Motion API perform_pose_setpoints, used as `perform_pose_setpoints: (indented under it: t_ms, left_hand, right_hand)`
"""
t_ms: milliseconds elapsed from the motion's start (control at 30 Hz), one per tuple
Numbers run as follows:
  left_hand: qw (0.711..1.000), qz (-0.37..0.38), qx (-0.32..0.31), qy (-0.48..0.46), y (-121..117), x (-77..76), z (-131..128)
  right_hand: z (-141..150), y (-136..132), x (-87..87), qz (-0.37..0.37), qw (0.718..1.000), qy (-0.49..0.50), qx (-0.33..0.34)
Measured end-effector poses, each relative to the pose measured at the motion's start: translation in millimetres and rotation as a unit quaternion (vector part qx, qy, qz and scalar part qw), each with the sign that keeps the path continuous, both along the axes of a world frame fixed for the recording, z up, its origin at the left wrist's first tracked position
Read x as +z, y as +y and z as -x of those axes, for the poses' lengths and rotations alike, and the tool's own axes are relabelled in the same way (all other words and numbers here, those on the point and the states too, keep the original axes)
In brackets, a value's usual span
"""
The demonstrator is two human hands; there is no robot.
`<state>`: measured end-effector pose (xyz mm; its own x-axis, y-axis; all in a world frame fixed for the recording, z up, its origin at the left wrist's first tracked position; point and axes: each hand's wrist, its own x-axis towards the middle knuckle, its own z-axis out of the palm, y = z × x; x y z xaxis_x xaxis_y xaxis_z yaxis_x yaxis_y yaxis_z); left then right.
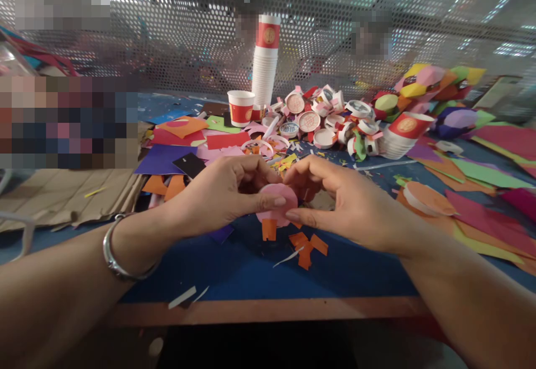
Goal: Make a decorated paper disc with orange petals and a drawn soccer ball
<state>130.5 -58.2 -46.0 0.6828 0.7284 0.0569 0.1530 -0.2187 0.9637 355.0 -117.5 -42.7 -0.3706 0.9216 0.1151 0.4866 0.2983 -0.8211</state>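
Observation:
Both of my hands meet over the blue table (234, 271) and pinch a round pink paper piece (274, 201) with small orange tabs hanging from its lower edge. My left hand (228, 193) grips its left side with thumb and fingers closed; a metal bracelet (115, 252) circles that wrist. My right hand (335, 201) holds the right side, its fingers curled around the disc. Loose orange paper scraps (307, 246) lie on the table just below the hands.
A tall stack of red and white paper cups (266, 59) and a single cup (240, 108) stand at the back. Cut cup rims and bases (326, 120) are piled behind the hands. Coloured paper sheets (481, 201) cover the right side, cardboard (62, 193) the left. A perforated metal screen (188, 28) closes the back.

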Motion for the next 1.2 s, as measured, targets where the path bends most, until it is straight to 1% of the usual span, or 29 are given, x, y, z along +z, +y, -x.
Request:
perform_pose_setpoints:
  t_ms: [67, 133, 233, 333, 400, 467, 567, 700, 900, 1033, 1200]
  left_hand:
    - [1.000, -0.010, 0.006, -0.001, 1, 0.2, 0]
    - [1.000, -0.023, 0.011, 0.001, 1, 0.8, 0]
    - [0.999, -0.034, 0.029, 0.004, 4, 0.8, 3]
    - [0.998, -0.032, 0.051, -0.008, 7, -1.2, 5]
    - [0.998, -0.026, 0.057, -0.015, 8, -2.3, 5]
    - [0.998, -0.015, 0.061, -0.018, 8, -2.5, 5]
    - [0.997, -0.006, 0.071, -0.017, 7, -0.9, 4]
    - [0.997, -0.002, 0.079, -0.023, 6, 1.2, 3]
    - [0.997, 0.007, 0.080, -0.018, 5, 1.9, 3]
    - [0.997, 0.015, 0.068, -0.014, 6, 1.9, 3]
    - [0.997, 0.018, 0.068, -0.017, 6, 1.3, 4]
  right_hand:
    - [-1, 0, -0.4, 0.004, 1.000, 0.013, 0.003]
    - [-2, -1, -1.6, -0.013, 1.000, 0.027, -0.007]
    - [-5, 0, -4.2, -0.081, 0.994, 0.043, -0.062]
    - [-6, -1, -5.4, -0.167, 0.977, 0.032, -0.130]
    - [-6, -4, -5.3, -0.207, 0.966, 0.015, -0.152]
    - [-5, -6, -5.4, -0.221, 0.962, -0.005, -0.157]
    - [-2, -9, -6.7, -0.226, 0.962, -0.035, -0.146]
    - [1, -10, -8.6, -0.223, 0.966, -0.063, -0.112]
    - [3, -11, -9.6, -0.227, 0.969, -0.077, -0.067]
    - [5, -9, -10.5, -0.245, 0.965, -0.083, -0.047]
    - [5, -9, -9.5, -0.244, 0.965, -0.088, -0.037]
